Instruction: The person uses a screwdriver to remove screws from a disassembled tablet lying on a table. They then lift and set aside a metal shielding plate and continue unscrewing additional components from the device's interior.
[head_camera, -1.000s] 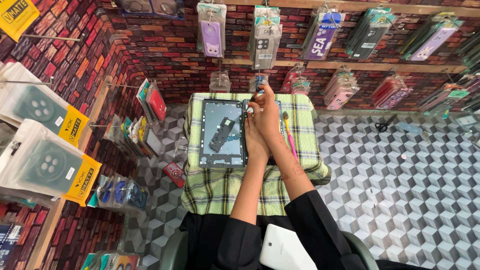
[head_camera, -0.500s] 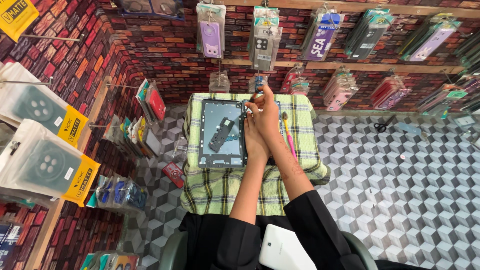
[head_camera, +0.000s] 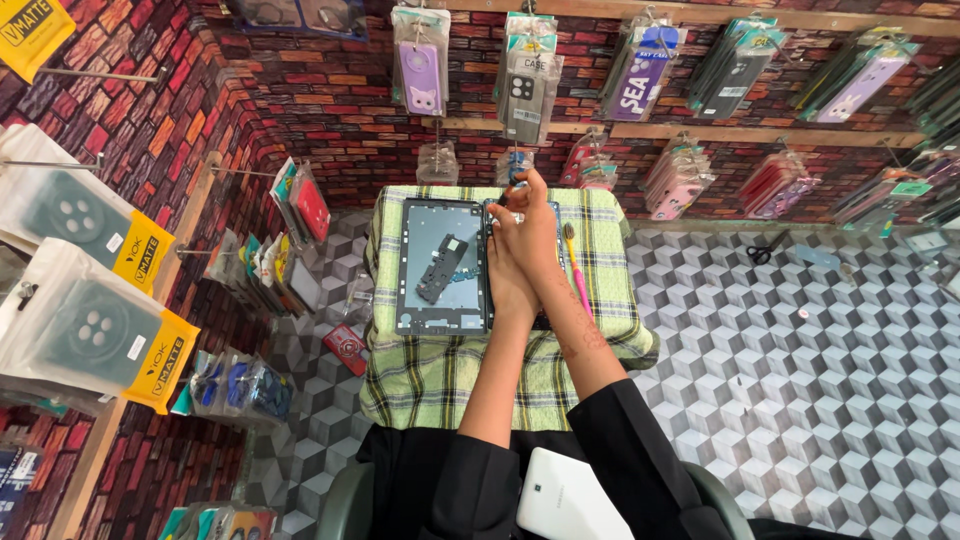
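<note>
As hands (head_camera: 522, 245) overlap, fingers over tablet (head_camera: 443, 265)

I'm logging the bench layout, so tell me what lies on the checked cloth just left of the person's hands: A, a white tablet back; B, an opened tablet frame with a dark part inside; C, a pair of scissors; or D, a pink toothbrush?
B: the opened grey tablet frame, with a dark part inside, lies flat on the checked cloth directly left of the joined hands.
</note>
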